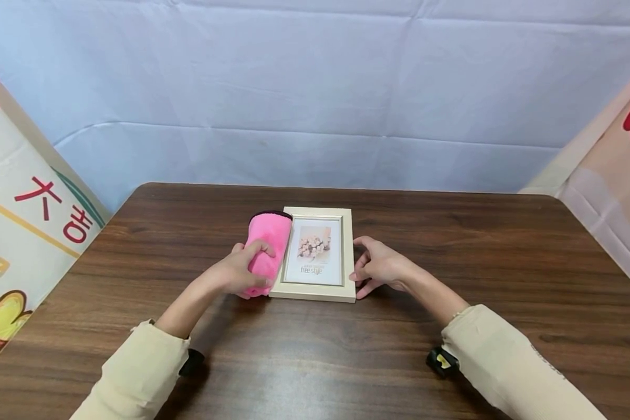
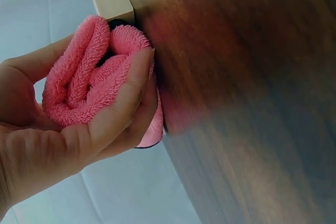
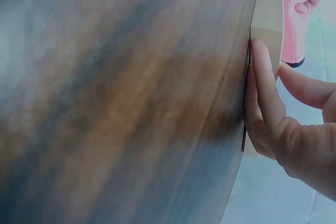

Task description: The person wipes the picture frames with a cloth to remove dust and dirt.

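A rolled pink towel (image 1: 269,233) with a dark edge lies against the left side of a cream picture frame (image 1: 348,245). My left hand (image 1: 244,269) grips the towel, thumb and fingers round it; the left wrist view shows the plush coils of the towel (image 2: 79,93) end-on. The picture frame lies flat, face up, showing a flower print with the words "free style". At its right edge, my right hand (image 1: 382,265) holds the frame. In the right wrist view, fingers (image 3: 268,87) lie along the side of the frame (image 3: 266,19), with the thumb at its upper edge.
Both hands work on a dark wood-grain table (image 1: 315,361). Behind it hangs a pale blue-white cloth (image 1: 304,87). Printed sheets with red characters (image 1: 47,198) hang at the left and right. A small black device (image 1: 442,361) sits under the right sleeve.
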The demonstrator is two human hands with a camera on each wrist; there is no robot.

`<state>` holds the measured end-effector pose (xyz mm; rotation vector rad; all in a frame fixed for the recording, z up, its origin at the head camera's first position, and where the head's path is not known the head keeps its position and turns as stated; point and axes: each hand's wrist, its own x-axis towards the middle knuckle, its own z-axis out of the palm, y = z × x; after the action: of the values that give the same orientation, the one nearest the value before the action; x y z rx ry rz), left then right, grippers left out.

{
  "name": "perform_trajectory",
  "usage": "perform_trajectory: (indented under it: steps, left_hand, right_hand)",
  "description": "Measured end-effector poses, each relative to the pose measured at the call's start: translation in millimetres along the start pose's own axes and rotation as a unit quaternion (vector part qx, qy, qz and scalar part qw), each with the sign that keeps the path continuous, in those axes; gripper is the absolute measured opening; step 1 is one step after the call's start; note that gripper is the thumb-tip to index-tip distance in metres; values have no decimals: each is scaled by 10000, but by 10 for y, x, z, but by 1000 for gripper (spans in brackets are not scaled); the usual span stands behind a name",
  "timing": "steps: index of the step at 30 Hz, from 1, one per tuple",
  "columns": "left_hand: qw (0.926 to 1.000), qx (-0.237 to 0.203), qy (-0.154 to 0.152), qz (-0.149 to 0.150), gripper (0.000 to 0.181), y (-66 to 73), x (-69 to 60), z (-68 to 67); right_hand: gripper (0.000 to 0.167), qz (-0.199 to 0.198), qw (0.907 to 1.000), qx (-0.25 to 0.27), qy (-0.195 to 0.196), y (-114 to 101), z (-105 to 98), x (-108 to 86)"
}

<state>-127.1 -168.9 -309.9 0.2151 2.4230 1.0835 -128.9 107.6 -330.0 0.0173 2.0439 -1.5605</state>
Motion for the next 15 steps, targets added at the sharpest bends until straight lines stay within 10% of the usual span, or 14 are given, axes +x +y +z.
perform_trajectory:
  steps: [15]
  left_hand:
    - [9995,190,-23,-248,45,60,257,-80]
  right_hand:
    - [74,3,10000,-7,-30,-10,-4,-14]
